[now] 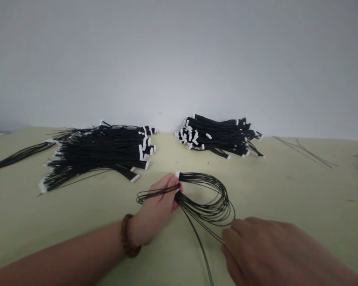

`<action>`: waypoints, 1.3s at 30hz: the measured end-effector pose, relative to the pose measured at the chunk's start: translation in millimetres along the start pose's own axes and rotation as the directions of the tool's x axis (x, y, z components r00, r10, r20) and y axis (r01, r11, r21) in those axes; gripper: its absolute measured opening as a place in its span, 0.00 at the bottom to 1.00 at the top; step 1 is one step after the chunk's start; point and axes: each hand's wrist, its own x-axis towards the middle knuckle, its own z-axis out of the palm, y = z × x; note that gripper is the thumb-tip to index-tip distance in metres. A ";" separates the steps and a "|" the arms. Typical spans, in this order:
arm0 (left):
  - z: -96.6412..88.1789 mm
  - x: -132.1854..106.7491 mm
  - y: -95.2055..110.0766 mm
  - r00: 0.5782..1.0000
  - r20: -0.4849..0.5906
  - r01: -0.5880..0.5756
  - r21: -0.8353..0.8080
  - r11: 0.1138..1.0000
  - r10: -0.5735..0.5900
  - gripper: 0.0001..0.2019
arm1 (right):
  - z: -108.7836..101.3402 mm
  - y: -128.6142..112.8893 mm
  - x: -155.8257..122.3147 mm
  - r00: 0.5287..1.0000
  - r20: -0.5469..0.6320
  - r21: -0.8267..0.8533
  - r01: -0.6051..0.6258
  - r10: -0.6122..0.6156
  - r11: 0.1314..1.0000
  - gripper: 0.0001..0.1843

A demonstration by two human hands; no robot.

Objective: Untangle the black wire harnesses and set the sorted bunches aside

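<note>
The left hand point(158, 208) is closed in a narrow grip around a bundle of thin black wires point(209, 202), close to its white plugs point(177, 174). The long wires loop out to the right in a wide curve over the pale green table point(256, 186). The right hand point(265, 250) sits at the lower right, its fingers point(229, 234) slightly spread at the loops; from this angle, it's hard to tell whether they grip a wire or only touch it. (A wooden bead bracelet point(127, 234) circles the left wrist.) Farther back, near the wall point(179, 59), lie a large heap of similar wires point(98, 153) and a smaller heap point(217, 137), well apart from the hands. A few loose wires point(18, 157) lie at the left edge of the table.
</note>
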 end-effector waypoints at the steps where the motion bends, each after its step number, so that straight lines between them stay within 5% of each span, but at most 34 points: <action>1: -0.3 -0.4 0.6 1.000 0.001 -0.006 0.016 1.000 0.006 0.14 | 4.2 -3.3 2.1 0.998 0.055 -0.012 -0.009 0.010 1.000 0.11; 7: -0.4 -5.2 1.0 0.999 0.050 -0.021 0.054 0.998 0.018 0.16 | 18.3 -5.4 33.6 0.935 0.315 0.192 -0.232 0.164 0.954 0.12; 19: 2.4 -5.0 1.8 0.991 0.085 -0.101 0.020 0.995 0.099 0.15 | 1.9 9.3 37.0 0.919 0.289 0.419 -0.373 0.267 0.828 0.08; 21: 2.6 -3.7 1.3 0.995 0.062 -0.076 0.008 0.997 0.075 0.15 | -8.6 18.4 34.6 0.903 0.386 0.566 -0.395 0.191 0.724 0.09; 24: 2.4 -1.9 0.0 1.000 0.007 -0.010 -0.039 0.999 0.010 0.14 | -26.1 38.5 28.5 0.869 0.489 0.794 -0.412 -0.069 0.447 0.16; 26: 2.3 -1.3 -0.5 1.000 -0.005 0.015 -0.058 0.998 -0.015 0.13 | -35.5 54.2 24.3 0.867 0.458 0.864 -0.383 -0.195 0.327 0.17; 29: 3.0 -1.4 -0.4 0.999 -0.007 0.046 -0.079 0.996 -0.047 0.13 | -41.5 75.3 21.0 0.905 0.338 0.926 -0.271 -0.257 0.263 0.10; 31: 3.9 -1.7 -0.5 0.999 -0.002 0.046 -0.085 0.995 -0.046 0.13 | -40.8 83.4 22.0 0.973 0.182 0.968 -0.152 -0.142 0.201 0.05; 33: 4.4 -2.0 -0.9 0.999 0.015 0.035 -0.081 0.996 -0.034 0.13 | -39.0 84.2 24.6 0.987 -0.039 0.994 0.022 0.157 0.109 0.12; 36: 4.0 -2.0 -0.7 0.999 0.023 0.027 -0.061 0.998 -0.026 0.14 | -38.0 72.5 28.5 0.818 -0.108 0.994 0.104 0.564 0.039 0.34; 37: 3.8 -2.0 -0.3 1.000 0.020 0.023 -0.050 0.998 -0.022 0.14 | -37.8 66.3 29.3 0.817 -0.058 0.998 0.049 0.574 0.031 0.37; 39: 3.7 -2.3 1.3 1.000 0.016 0.011 -0.034 0.999 -0.010 0.14 | -35.6 52.1 30.3 0.898 0.066 0.996 -0.086 0.436 0.026 0.30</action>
